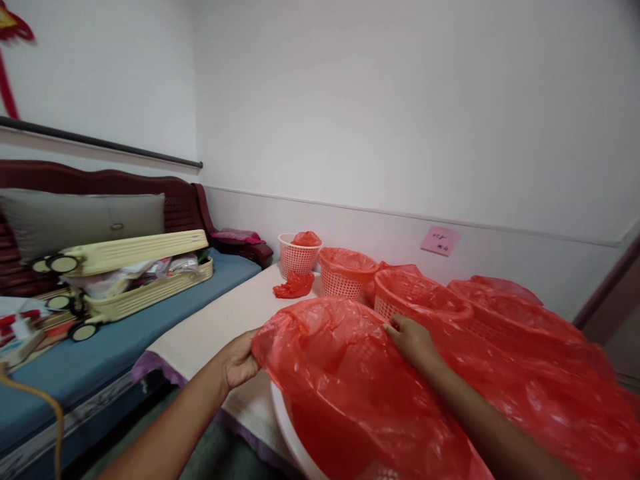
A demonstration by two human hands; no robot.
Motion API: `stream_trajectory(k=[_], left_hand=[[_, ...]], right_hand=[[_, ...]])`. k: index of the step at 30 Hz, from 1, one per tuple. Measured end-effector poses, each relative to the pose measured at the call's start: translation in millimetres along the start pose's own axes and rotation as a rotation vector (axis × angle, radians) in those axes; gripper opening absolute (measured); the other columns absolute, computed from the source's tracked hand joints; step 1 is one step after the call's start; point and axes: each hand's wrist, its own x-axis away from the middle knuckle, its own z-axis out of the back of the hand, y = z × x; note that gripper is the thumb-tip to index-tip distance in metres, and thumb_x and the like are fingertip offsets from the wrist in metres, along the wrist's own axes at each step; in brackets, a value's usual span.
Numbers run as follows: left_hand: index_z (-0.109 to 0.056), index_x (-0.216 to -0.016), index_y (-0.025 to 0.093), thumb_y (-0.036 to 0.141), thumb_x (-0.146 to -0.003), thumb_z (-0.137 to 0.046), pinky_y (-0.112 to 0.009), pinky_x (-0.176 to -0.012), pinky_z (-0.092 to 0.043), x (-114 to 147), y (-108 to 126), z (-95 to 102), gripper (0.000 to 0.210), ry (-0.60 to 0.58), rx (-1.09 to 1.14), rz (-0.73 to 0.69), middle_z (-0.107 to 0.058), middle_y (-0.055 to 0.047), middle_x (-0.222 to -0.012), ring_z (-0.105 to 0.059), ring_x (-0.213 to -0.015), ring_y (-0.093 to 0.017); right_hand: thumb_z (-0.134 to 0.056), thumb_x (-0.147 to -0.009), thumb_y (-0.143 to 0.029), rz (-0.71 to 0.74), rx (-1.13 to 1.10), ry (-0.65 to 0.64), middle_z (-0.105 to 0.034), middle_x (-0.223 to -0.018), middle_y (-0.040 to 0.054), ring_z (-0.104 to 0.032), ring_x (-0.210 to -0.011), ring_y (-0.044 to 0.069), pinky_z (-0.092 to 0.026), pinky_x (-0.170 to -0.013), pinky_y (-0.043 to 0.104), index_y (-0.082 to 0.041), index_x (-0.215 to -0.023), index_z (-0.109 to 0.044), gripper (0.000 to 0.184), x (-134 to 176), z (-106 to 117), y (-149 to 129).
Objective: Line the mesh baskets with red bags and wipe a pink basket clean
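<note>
A red plastic bag (350, 380) is spread over and inside a white basket (290, 427) right in front of me. My left hand (241, 360) grips the bag's edge at the basket's left side, fingers partly hidden by the film. At the far right side of the rim, my right hand (413, 339) pinches the bag between thumb and fingers. Part of the basket's white rim shows bare at the lower left. The rest of the basket is covered by red film.
Several white perforated baskets with red bags stand along the wall, including a lined basket (345, 283). A crumpled red bag (294, 285) lies by a small basket (299, 257). Left, an open cream suitcase (145, 293) rests on a blue bed (165, 327). A pink note (440, 241) is on the wall.
</note>
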Motion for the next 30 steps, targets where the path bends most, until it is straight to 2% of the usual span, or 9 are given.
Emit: stream_trajectory(k=[3,5,9,12,17,23,26,30], left_hand=[[-0.059,-0.079,0.011,0.013,-0.090,-0.056,-0.014,-0.042,-0.044,0.6,-2.3,11.8,0.011,0.065,0.091,0.043,-0.055,0.007,-0.062,-0.049,-0.045,-0.003],[-0.057,-0.077,0.011,0.014,-0.091,-0.055,-0.013,-0.039,-0.041,2.9,-5.2,14.4,0.014,0.094,0.127,0.053,-0.054,0.007,-0.061,-0.045,-0.042,-0.002],[-0.057,-0.078,0.013,0.030,-0.094,-0.050,-0.013,-0.041,-0.045,13.9,-9.0,5.2,0.024,0.104,0.150,0.013,-0.058,0.003,-0.062,-0.052,-0.044,-0.003],[-0.059,-0.080,0.015,0.043,-0.088,-0.057,-0.015,-0.039,-0.045,22.7,-8.3,-5.6,0.029,0.111,0.127,-0.028,-0.059,0.002,-0.062,-0.056,-0.045,-0.006],[-0.063,-0.092,0.015,0.023,-0.080,-0.070,-0.013,-0.042,-0.046,29.4,-6.3,-13.7,0.016,0.161,0.055,-0.115,-0.065,0.001,-0.075,-0.059,-0.050,-0.004],[-0.065,-0.089,0.014,0.030,-0.077,-0.073,-0.016,-0.050,-0.051,29.8,-0.2,-17.2,0.021,0.163,-0.023,-0.118,-0.066,0.000,-0.078,-0.062,-0.059,-0.008],[-0.067,-0.086,0.011,0.022,-0.073,-0.076,-0.017,-0.053,-0.052,30.3,3.2,-20.1,0.019,0.150,-0.059,-0.108,-0.067,-0.003,-0.079,-0.063,-0.064,-0.009],[-0.065,-0.082,0.012,0.017,-0.075,-0.071,-0.016,-0.048,-0.050,36.6,-2.5,-19.6,0.010,0.166,-0.013,-0.058,-0.068,-0.001,-0.072,-0.063,-0.058,-0.009]], right_hand=[[-0.051,-0.083,-0.027,-0.041,0.027,-0.016,-0.059,-0.063,0.0038,-0.054,-0.062,0.018,-0.028,-0.056,0.027,-0.021,-0.061,-0.050,0.023,-2.4,1.0,6.0],[-0.052,-0.082,-0.026,-0.062,0.042,-0.027,-0.060,-0.064,0.0037,-0.054,-0.062,0.018,-0.028,-0.056,0.027,-0.020,-0.061,-0.051,0.022,-3.5,2.0,7.5],[-0.052,-0.083,-0.026,-0.076,0.060,-0.045,-0.060,-0.064,0.0031,-0.054,-0.062,0.017,-0.029,-0.056,0.027,-0.019,-0.062,-0.053,0.022,-3.5,4.3,4.0],[-0.052,-0.083,-0.026,-0.082,0.069,-0.055,-0.060,-0.064,0.0033,-0.054,-0.062,0.017,-0.028,-0.056,0.027,-0.019,-0.062,-0.053,0.023,-2.3,5.7,-0.4],[-0.052,-0.084,-0.024,-0.091,0.065,-0.074,-0.059,-0.062,0.0022,-0.054,-0.062,0.016,-0.028,-0.055,0.027,-0.020,-0.060,-0.048,0.025,-1.6,5.2,-1.1],[-0.054,-0.084,-0.025,-0.099,0.057,-0.080,-0.056,-0.060,0.0008,-0.052,-0.060,0.015,-0.027,-0.055,0.027,-0.021,-0.057,-0.043,0.029,-5.9,1.4,0.6],[-0.054,-0.083,-0.026,-0.104,0.047,-0.071,-0.055,-0.059,0.0003,-0.051,-0.060,0.015,-0.027,-0.055,0.027,-0.021,-0.056,-0.043,0.030,-7.3,0.3,1.7],[-0.055,-0.082,-0.025,-0.114,0.023,-0.064,-0.054,-0.058,-0.0003,-0.050,-0.058,0.015,-0.028,-0.055,0.027,-0.021,-0.055,-0.044,0.029,-8.3,-0.3,5.5]])
